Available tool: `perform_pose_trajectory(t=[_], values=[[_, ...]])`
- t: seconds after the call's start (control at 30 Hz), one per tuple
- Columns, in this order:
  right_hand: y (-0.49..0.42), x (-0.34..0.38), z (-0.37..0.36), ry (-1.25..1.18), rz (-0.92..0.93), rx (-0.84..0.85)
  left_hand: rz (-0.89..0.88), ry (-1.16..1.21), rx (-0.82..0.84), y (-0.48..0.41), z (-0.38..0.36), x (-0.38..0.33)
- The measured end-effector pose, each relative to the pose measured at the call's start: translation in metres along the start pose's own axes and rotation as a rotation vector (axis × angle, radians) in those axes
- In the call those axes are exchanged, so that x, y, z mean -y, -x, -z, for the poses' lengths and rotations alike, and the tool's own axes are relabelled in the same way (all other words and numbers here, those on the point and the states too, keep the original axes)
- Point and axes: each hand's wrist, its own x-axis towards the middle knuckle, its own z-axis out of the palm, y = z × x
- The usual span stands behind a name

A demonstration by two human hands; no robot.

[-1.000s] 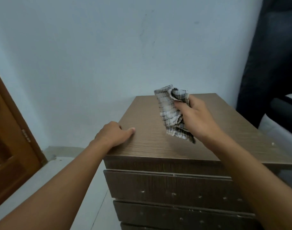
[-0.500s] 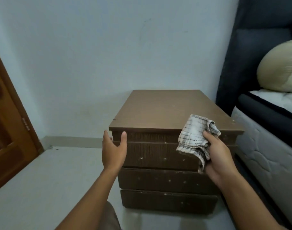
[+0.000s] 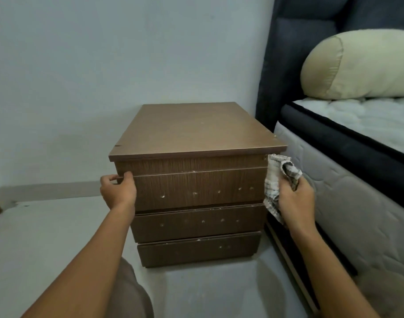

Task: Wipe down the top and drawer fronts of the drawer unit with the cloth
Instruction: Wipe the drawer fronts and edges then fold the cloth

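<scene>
A brown drawer unit (image 3: 197, 180) stands beside a bed (image 3: 347, 171). The left hand (image 3: 118, 191) grips the top drawer's (image 3: 196, 188) left edge; the right hand (image 3: 296, 198) clutches the bunched checked cloth (image 3: 275, 180) at its right edge. Wiping hard could slide the drawer crooked.

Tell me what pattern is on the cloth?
The cloth in the right hand is pale with dark checked lines, seen best in the head view.
</scene>
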Motion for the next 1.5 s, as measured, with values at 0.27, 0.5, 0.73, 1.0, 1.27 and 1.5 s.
perform_pose_trajectory(t=[0.27, 0.5, 0.73, 1.0, 1.27, 1.5], values=[[-0.041, -0.015, 0.021, 0.471, 0.370, -0.003, -0.018, 0.003, 0.018, 0.011, 0.015, 0.000], [-0.061, -0.029, -0.001, 0.809, 0.435, 0.229, -0.038, -0.038, 0.083, 0.006, 0.034, 0.006], [-0.036, -0.034, -0.032, 0.855, 0.540, 0.285, 0.034, -0.071, 0.237, -0.005, 0.055, 0.013], [0.013, -0.029, -0.097, 0.748, 0.614, 0.314, -0.068, -0.279, 0.402, -0.011, 0.069, 0.030], [0.076, -0.014, -0.188, 0.621, 0.677, 0.434, -0.090, -0.350, 0.379, -0.009, 0.066, 0.042], [0.134, 0.016, -0.273, 0.467, 0.717, 0.612, -0.137, -0.399, 0.487, -0.015, 0.079, 0.044]])
